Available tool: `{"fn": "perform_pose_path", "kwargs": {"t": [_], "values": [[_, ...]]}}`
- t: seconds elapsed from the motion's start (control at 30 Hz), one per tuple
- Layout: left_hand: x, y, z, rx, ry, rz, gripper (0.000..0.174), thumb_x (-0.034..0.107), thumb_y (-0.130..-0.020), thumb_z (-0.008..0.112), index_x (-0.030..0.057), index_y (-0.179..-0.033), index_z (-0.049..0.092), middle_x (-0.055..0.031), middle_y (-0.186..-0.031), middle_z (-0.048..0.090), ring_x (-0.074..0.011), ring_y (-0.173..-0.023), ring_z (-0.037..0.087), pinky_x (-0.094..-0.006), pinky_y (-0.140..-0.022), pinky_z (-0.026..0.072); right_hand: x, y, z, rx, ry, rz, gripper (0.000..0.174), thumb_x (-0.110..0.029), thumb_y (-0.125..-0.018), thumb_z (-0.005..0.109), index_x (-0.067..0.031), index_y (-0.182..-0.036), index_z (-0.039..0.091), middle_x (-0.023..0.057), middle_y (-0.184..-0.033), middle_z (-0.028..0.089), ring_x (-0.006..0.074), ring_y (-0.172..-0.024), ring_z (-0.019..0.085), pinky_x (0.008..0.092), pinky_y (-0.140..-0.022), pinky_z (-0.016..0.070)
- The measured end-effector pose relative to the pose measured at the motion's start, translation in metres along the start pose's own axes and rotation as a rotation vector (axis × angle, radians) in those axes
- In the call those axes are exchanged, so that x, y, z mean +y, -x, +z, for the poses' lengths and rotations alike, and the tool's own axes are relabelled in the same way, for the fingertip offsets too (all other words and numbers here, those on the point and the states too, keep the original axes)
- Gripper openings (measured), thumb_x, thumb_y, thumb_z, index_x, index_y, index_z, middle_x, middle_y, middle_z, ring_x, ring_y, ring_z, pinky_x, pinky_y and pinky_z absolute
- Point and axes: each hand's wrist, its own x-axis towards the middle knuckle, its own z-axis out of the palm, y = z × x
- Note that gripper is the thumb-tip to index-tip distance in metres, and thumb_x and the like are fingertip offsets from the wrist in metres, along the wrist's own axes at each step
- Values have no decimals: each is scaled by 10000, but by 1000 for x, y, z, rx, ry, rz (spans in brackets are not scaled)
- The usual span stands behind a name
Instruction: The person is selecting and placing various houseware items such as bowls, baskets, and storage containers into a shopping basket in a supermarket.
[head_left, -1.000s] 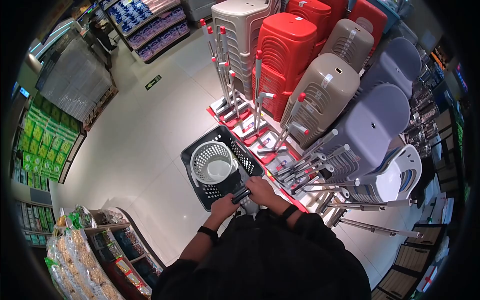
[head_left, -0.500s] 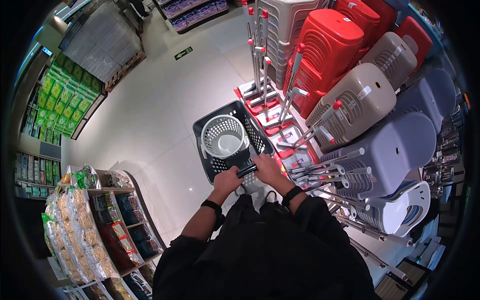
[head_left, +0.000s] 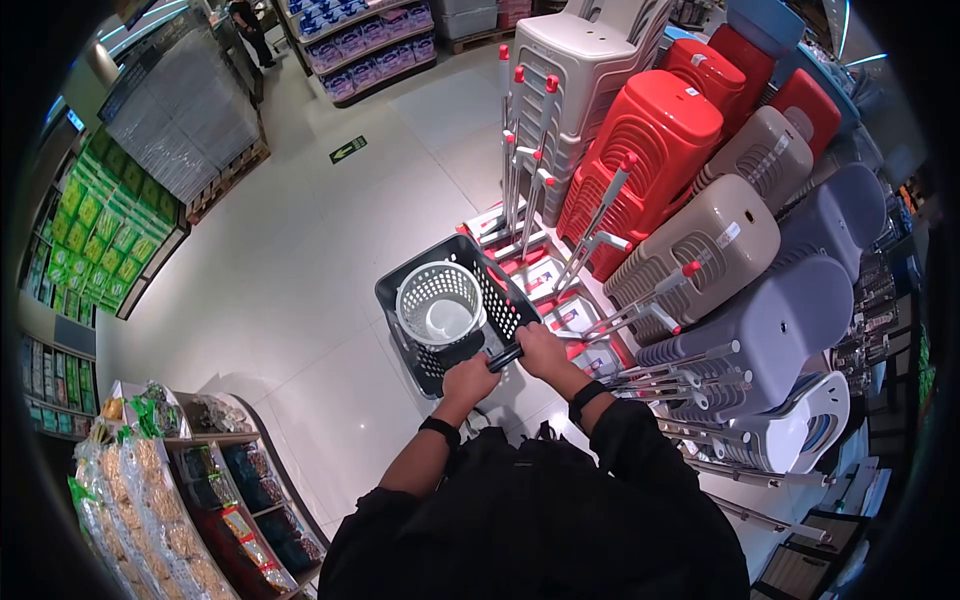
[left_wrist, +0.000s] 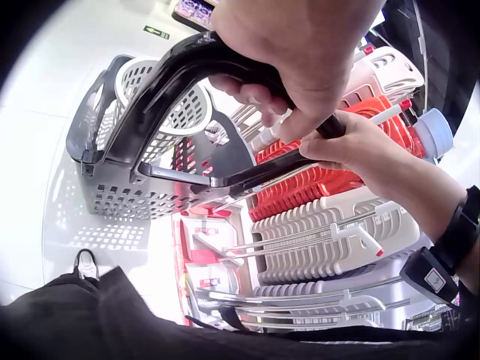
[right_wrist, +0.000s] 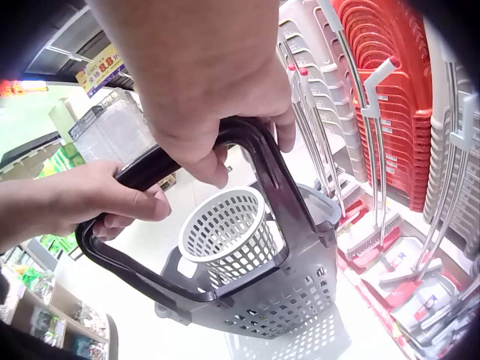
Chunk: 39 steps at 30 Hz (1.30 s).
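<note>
One white bin (head_left: 442,312) is sitting inside the dark basket (head_left: 514,306), probably for steadiness; at the basket's near side, the left hand (head_left: 470,381) and right hand (head_left: 544,352) are gripping its handle (head_left: 505,357), seemingly sharing control; rightward, red stools (head_left: 655,130) are standing stacked.

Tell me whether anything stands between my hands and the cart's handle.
Nothing visible does: your left hand and right hand grip the handle directly. The white basket sits beyond, inside the cart.
</note>
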Motion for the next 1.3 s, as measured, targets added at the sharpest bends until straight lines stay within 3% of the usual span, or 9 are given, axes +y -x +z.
{"fn": "perform_pose_path", "kwargs": {"t": [0.33, 0.57, 0.7, 0.77, 0.8, 0.9, 0.93, 1.07, 1.3], "values": [[-17, -51, -32, -50, 24, -41, 409, 461, -736, 660, 170, -1024, 670, -129, -937, 709, -318, -899, 682, -421, -798, 538, -15, -60, 0, -58, 60, 150, 207, -78, -767, 596, -61, -968, 551, 156, -1008, 543, 360, -987, 559, 481, -794, 505], [-29, -74, -49, -61, 19, -104, 424, 479, -732, 674, 180, -1033, 669, -122, -939, 709, -303, -905, 681, -419, -800, 534, -15, -94, -2, -84, 31, 55, 241, -77, -735, 627, -69, -966, 558, 148, -996, 546, 352, -979, 566, 476, -774, 503], [-33, -84, -58, -27, 15, -111, 454, 479, -764, 664, 155, -1082, 648, -132, -925, 707, -317, -890, 681, -447, -802, 520, -15, -116, -3, -68, 19, 16, 240, -69, -723, 633, -76, -952, 561, 142, -977, 551, 352, -966, 573, 483, -760, 507], [-44, -89, -57, 194, -94, 39, 512, 474, -734, 705, 145, -1119, 629, -119, -951, 699, -298, -915, 667, -444, -816, 490, -16, -129, -1, -64, 20, -12, 239, -74, -725, 638, -76, -950, 558, 141, -970, 552, 354, -965, 575, 485, -742, 517], [-52, -87, -56, 298, -149, 68, 550, 434, -705, 751, 135, -1146, 616, -106, -978, 688, -287, -943, 649, -438, -820, 465, -17, -135, 0, -51, 21, -15, 240, -79, -724, 644, -74, -947, 555, 141, -971, 553, 354, -964, 577, 484, -735, 522], [-80, -86, -57, 297, -81, -69, 523, 367, -708, 766, 141, -1155, 615, -110, -983, 683, -294, -961, 640, -440, -823, 482, -19, -150, -6, -50, 13, -47, 264, -108, -712, 681, -66, -935, 546, 144, -979, 559, 351, -959, 582, 473, -732, 532], [-80, -85, -63, 273, -11, -145, 472, 270, -713, 755, 142, -1148, 622, -100, -991, 684, -291, -965, 641, -433, -835, 500, -19, -155, -4, -49, 11, -61, 273, -111, -706, 690, -64, -933, 545, 146, -979, 561, 351, -959, 582, 470, -735, 531], [-91, -107, -72, 297, 155, -141, 409, 192, -717, 695, 132, -1118, 642, -83, -993, 687, -289, -957, 648, -412, -841, 516, -22, -181, -4, -62, 27, -78, 332, -97, -679, 737, -54, -954, 557, 160, -986, 574, 357, -965, 596, 444, -752, 544], [-110, -140, -94, 248, 181, -161, 420, 230, -735, 681, 157, -1146, 635, -102, -1024, 691, -302, -980, 647, -413, -850, 517, -32, -224, -5, -116, 46, -67, 356, -117, -689, 753, -55, -986, 565, 160, -1026, 580, 352, -990, 591, 444, -784, 535]]}}
